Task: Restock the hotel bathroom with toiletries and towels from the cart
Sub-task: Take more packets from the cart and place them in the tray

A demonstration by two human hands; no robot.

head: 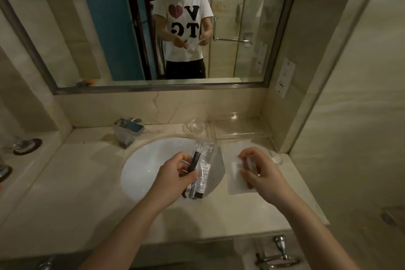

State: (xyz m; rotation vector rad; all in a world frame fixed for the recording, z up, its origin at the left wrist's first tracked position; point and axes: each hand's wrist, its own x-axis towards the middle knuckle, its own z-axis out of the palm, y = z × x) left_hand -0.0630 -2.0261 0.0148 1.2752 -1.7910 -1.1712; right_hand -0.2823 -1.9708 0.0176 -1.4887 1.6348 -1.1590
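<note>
Toiletry packets (202,173) are gripped by the left hand (175,173) over the sink (149,160), a sachet (237,180) pinched by the right hand (260,171) at 3 o'clock; slick wrap, could easily be dropped in.

Beige marble counter (76,182) carried an inset white oval basin (149,164). Chrome faucet (127,131) stood at the basin's back left. Clear glass dish (195,126) sat behind the basin, clear tray (238,127) just right of it, in the corner.
</note>
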